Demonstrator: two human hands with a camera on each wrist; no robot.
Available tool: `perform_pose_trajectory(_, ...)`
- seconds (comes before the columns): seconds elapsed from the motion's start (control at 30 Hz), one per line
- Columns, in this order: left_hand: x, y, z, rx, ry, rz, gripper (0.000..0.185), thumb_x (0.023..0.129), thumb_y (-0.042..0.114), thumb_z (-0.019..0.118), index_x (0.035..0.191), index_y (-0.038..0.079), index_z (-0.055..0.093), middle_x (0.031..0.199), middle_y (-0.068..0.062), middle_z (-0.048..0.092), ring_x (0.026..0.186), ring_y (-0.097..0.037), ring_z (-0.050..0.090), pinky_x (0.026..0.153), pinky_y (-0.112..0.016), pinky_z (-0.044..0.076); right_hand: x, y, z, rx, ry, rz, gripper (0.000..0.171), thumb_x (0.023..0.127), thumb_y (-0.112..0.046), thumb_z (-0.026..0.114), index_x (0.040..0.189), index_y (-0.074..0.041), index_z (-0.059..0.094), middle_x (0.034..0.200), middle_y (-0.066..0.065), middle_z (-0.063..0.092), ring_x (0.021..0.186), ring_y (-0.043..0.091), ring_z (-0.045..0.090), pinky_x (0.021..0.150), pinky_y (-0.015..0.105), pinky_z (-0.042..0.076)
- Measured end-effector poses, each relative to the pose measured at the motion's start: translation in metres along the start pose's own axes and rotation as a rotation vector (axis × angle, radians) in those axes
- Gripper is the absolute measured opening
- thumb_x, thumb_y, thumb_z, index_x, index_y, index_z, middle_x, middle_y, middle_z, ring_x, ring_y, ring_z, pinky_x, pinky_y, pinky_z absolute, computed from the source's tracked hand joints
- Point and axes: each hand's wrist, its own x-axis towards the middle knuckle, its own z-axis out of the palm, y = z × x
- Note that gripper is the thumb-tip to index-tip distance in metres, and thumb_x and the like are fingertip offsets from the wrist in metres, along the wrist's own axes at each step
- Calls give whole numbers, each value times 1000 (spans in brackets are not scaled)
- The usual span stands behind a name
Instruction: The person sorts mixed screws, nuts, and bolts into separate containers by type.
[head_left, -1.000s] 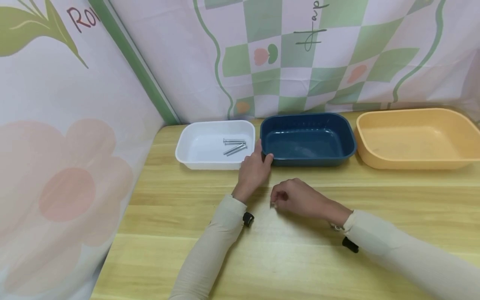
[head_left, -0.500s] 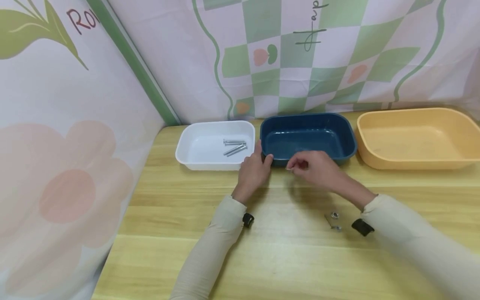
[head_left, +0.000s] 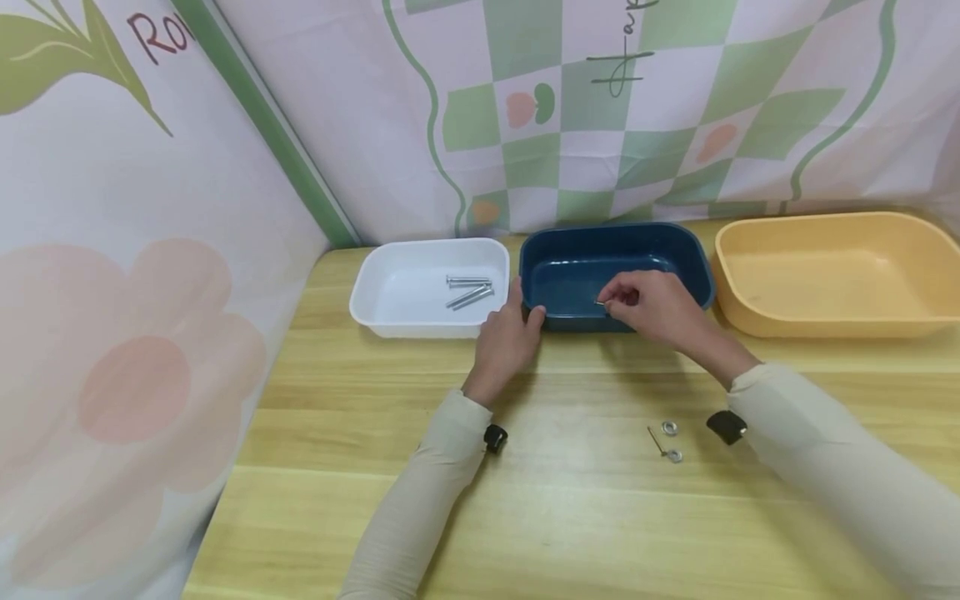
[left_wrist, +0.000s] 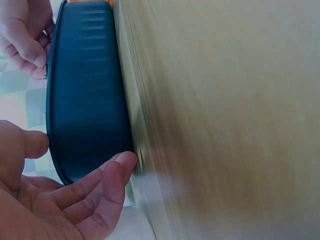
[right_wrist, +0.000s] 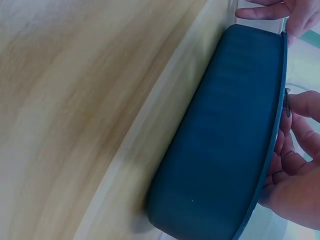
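My right hand (head_left: pixel 648 308) pinches a small threaded screw (right_wrist: pixel 287 103) between thumb and fingertips, over the front rim of the dark blue tray (head_left: pixel 577 315). The screw shows as a short thin piece at the fingertips in the head view. My left hand (head_left: pixel 504 342) rests at the blue tray's front left corner. Its thumb touches the rim and its index finger lies along the side, between the blue and white trays; the other fingers are relaxed in the left wrist view. Another thin screw (head_left: pixel 656 440) lies on the table beside two small ring-shaped metal pieces (head_left: pixel 670 428).
Left of the blue tray stands a white tray (head_left: pixel 382 312) holding several long silver bolts (head_left: pixel 470 292). A larger yellow tray (head_left: pixel 840 321) stands on its right. All three line the back of the wooden table (head_left: pixel 525 517), against a patterned cloth (head_left: pixel 585 167).
My right hand has risen from the table to the blue tray with the screw pinched, uncovering the small metal parts on the table. My left hand has stayed at the tray's corner.
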Motion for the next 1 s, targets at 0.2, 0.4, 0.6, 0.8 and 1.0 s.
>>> perform_pose_trajectory(0.2,0,-1,0,9,0,-2,66,104,38,51,160,14,27,135,-16,60,113,-36,62,94,-50,49,3,3,2,-9,-12,9,12,94,-5,64,97,-2,75,86,6,70,79,23,58,71,41,47)
perform_pose_trajectory(0.4,0,-1,1,14,4,2,66,104,38,52,160,14,27,133,-17,62,110,-36,63,91,-50,51,4,4,2,-9,-19,17,12,94,-6,64,98,-2,75,88,7,70,80,23,59,72,41,47)
perform_pose_trajectory(0.6,0,1,4,7,0,7,65,104,38,52,160,14,27,135,-17,61,113,-36,62,93,-50,49,-1,6,-2,1,-35,60,13,96,-9,64,102,-1,74,93,9,70,84,26,58,75,43,47)
perform_pose_trajectory(0.8,0,2,4,15,-16,10,65,104,38,50,160,13,26,136,-17,60,115,-37,61,94,-50,49,-13,2,-10,31,12,61,15,98,-14,64,106,-5,73,94,6,69,86,23,59,73,40,47)
perform_pose_trajectory(1.0,0,1,0,12,-9,-8,66,104,39,50,160,15,25,139,-17,58,120,-39,57,97,-52,46,-26,-6,-18,56,44,43,13,99,-15,63,106,-10,73,91,1,68,81,19,56,67,31,44)
